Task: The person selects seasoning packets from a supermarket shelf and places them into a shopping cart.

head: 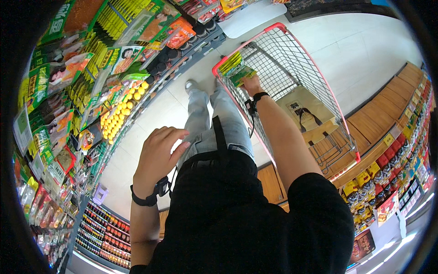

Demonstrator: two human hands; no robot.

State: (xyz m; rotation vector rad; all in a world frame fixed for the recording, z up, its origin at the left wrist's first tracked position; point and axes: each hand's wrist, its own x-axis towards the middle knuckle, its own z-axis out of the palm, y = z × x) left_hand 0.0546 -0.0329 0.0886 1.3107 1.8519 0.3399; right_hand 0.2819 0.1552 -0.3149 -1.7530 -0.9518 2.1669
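My right hand (251,85) reaches over the side of a wire shopping cart (294,51) with a red rim. Its fingers grip a green seasoning packet (242,76), one face of a bundle whose yellow-green edges (231,64) show beside it, near the cart's corner. Whether the bundle rests on the basket wire cannot be made out. A beige shopping bag (304,106) with dark handles lies in the cart. My left hand (162,150) hangs in front of my left thigh, empty, thumb apart from the fingers. Hanging packets (119,60) of similar green and yellow fill the rack on the left.
Yellow-capped bottles (125,109) line the left shelf. Behind me on the left stand rows of small jars (106,229). A wooden display ledge (379,109) with packaged goods (369,174) curves along the right, close to the cart. Pale floor tiles (349,44) extend beyond the cart.
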